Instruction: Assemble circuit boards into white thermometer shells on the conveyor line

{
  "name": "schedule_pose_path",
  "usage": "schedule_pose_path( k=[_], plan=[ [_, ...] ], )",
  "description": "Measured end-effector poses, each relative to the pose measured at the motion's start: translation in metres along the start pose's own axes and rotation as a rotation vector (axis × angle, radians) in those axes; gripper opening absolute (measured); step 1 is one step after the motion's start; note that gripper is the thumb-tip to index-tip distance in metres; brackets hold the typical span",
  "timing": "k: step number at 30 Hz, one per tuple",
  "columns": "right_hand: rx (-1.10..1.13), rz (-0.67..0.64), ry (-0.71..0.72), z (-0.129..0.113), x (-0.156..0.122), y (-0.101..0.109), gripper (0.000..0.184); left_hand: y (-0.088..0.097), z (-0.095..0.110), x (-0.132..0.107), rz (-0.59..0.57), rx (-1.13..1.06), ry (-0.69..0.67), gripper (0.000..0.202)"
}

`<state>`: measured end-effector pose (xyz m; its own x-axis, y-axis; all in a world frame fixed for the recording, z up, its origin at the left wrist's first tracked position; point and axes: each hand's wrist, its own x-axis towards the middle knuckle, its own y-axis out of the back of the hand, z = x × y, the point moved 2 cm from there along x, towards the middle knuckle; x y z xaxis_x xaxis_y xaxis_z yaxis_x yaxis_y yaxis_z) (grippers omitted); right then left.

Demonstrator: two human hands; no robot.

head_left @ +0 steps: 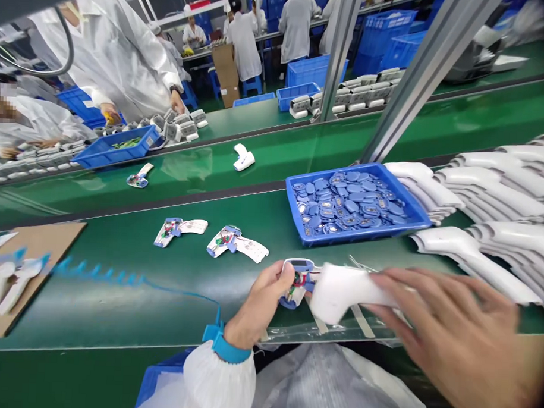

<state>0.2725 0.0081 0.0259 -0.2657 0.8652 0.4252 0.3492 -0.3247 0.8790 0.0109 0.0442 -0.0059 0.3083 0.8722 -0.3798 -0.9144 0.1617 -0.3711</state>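
My left hand (260, 302) grips an open thermometer half (298, 281), its thumb on the side of the blue-rimmed display; wires and a circuit board show inside. In my right hand (459, 329), slightly blurred, is a white gun-shaped shell half (340, 291), held by its handle end. The shell overlaps the right side of the thermometer half in view; whether they touch I cannot tell. Left of my hands lie two more open thermometer halves (238, 243) with exposed electronics. A blue wrist strap (231, 344) with a coiled cord circles my left wrist.
A blue tray (364, 233) of small blue parts stands beyond my hands. Stacked white shells (479, 259) fill the right side. Cardboard (51, 262) lies at left. A metal post (405, 83) rises behind the tray. Co-workers (120, 56) work across the green line.
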Motion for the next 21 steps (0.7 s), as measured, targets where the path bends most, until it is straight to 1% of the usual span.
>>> schedule_pose_path(
  k=[1,3,5,7,9,10,12,14,15,16,17,19,20,21],
  plan=[
    [-0.074,0.041,0.117,-0.020,0.010,-0.001,0.027,0.000,0.000,-0.001,-0.001,0.006,-0.016,0.052],
    [-0.183,0.088,0.281,-0.048,0.026,-0.005,0.023,0.001,-0.002,-0.003,-0.024,0.019,-0.042,0.052],
    [-0.206,0.073,0.348,-0.060,0.036,-0.014,0.020,0.002,-0.004,-0.004,-0.048,0.053,-0.044,0.055],
    [-0.170,0.022,0.335,-0.061,0.039,-0.024,0.020,0.004,-0.007,-0.005,-0.036,0.114,-0.047,0.052],
    [-0.038,-0.059,0.268,-0.056,0.038,-0.033,0.030,0.005,-0.007,-0.005,-0.004,0.204,-0.079,0.047],
    [0.073,-0.125,0.203,-0.053,0.038,-0.037,0.036,0.006,-0.006,-0.005,0.004,0.256,-0.101,0.045],
    [0.354,-0.294,0.035,-0.050,0.041,-0.042,0.045,0.005,-0.003,-0.007,0.010,0.364,-0.126,0.044],
    [0.603,-0.437,-0.129,-0.056,0.049,-0.045,0.046,0.004,0.002,-0.010,0.034,0.442,-0.116,0.043],
    [0.681,-0.464,-0.191,-0.062,0.054,-0.046,0.044,0.003,0.005,-0.012,0.053,0.466,-0.106,0.044],
    [0.727,-0.459,-0.236,-0.069,0.061,-0.046,0.043,0.003,0.008,-0.013,0.072,0.488,-0.097,0.046],
    [0.746,-0.429,-0.271,-0.076,0.068,-0.047,0.044,0.003,0.010,-0.015,0.085,0.514,-0.092,0.048],
    [0.755,-0.367,-0.347,-0.086,0.079,-0.049,0.053,0.006,0.014,-0.018,0.113,0.583,-0.097,0.050],
    [0.774,-0.366,-0.397,-0.088,0.082,-0.050,0.057,0.008,0.015,-0.020,0.135,0.611,-0.110,0.050],
    [0.814,-0.419,-0.456,-0.089,0.083,-0.051,0.059,0.012,0.015,-0.022,0.164,0.619,-0.132,0.050]
  ],
)
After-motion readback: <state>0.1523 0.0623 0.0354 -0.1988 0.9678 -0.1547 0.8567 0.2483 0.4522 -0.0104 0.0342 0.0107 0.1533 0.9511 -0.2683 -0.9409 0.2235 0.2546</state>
